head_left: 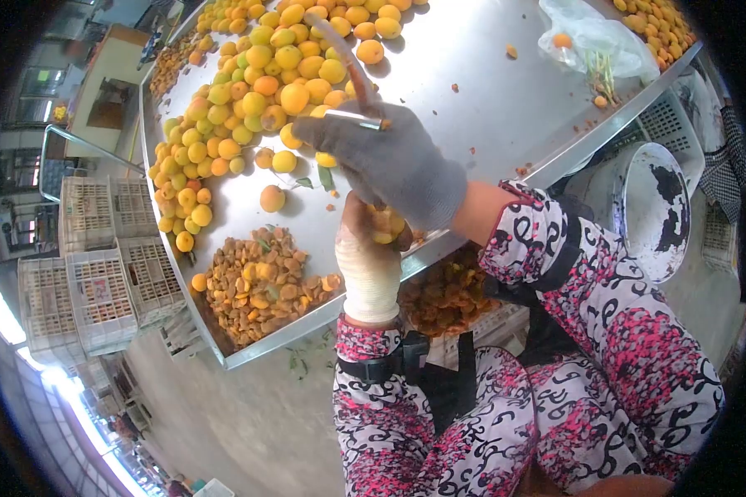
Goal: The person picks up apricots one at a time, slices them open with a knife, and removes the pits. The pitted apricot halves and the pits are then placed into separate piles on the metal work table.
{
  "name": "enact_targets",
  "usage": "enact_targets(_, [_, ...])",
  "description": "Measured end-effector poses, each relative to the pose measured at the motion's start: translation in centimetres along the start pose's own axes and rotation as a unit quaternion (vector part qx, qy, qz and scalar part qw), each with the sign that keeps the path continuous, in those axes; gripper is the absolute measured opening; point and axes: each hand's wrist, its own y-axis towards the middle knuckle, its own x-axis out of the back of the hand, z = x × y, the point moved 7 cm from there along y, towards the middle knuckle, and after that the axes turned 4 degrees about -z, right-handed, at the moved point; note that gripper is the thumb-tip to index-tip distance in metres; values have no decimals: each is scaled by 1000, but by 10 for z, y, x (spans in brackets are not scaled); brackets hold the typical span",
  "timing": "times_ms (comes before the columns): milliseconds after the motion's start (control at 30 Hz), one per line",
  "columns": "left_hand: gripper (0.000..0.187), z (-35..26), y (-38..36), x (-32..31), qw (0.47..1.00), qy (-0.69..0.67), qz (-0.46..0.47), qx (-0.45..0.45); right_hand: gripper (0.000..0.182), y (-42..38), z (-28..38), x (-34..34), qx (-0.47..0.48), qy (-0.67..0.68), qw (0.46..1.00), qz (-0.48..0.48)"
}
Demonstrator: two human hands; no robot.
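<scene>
My right hand point(398, 161), in a grey glove, is closed around a tool point(346, 54) with a long curved brown part and a short shiny metal part at the fingers. Just below it, my left hand point(369, 248), in a worn whitish glove, grips a yellow-orange fruit point(387, 225) that is partly hidden by the fingers. Both hands are over the near edge of a metal table point(464, 99). Whole yellow and orange fruits point(257, 91) are heaped beyond them. A pile of cut fruit pieces point(261, 286) lies in the table's near left corner.
A plastic bag point(593, 37) and more fruit point(655, 29) are at the table's far right. Below the edge is a container of fruit pieces point(448, 294). A stained white basin point(656, 211) stands at the right. Crates point(99, 286) are stacked at the left.
</scene>
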Motion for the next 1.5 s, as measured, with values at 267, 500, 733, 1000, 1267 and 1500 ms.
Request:
enact_targets(267, [32,14,6,8,997,60,-42,-26,35,6,-25,21,-174,138,975,-24])
enact_targets(500, [40,-10,-4,-27,898,-386,50,206,44,10,-29,21,-189,274,943,-2])
enact_targets(733, [59,4,-7,-30,822,-478,80,299,46,11,-19,20,-167,228,959,14])
enact_targets(1000, [48,3,-5,-17,947,-271,39,168,45,3,-6,8,-158,123,978,64])
enact_targets(1267, [37,4,1,-12,981,-161,65,82,27,3,-1,9,-58,8,996,73])
enact_targets(1500, [30,12,-3,-5,984,-134,33,108,22,-7,9,4,58,-112,984,128])
